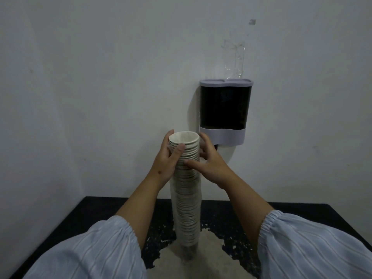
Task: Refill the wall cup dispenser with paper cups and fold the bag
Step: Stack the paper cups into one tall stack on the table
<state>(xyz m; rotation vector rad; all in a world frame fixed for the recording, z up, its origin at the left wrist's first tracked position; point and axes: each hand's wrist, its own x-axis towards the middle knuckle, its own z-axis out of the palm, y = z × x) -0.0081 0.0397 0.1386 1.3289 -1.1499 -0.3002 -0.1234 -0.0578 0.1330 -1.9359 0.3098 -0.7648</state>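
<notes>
A tall stack of white paper cups [187,198] stands upright on the dark table [302,216], open end up, with a thin clear plastic bag [172,200] pushed down around its lower part. My left hand [168,158] wraps the stack's upper left side, thumb on the top rims. My right hand [209,164] grips the upper right side, thumb across the front. The wall cup dispenser [225,109], dark with a lilac lid and lilac base band, hangs up and to the right of the stack.
Crumpled clear tape [234,59] sticks to the grey wall above the dispenser. The table top has a worn pale patch [201,256] around the stack's foot. My light blue striped sleeves fill the lower corners.
</notes>
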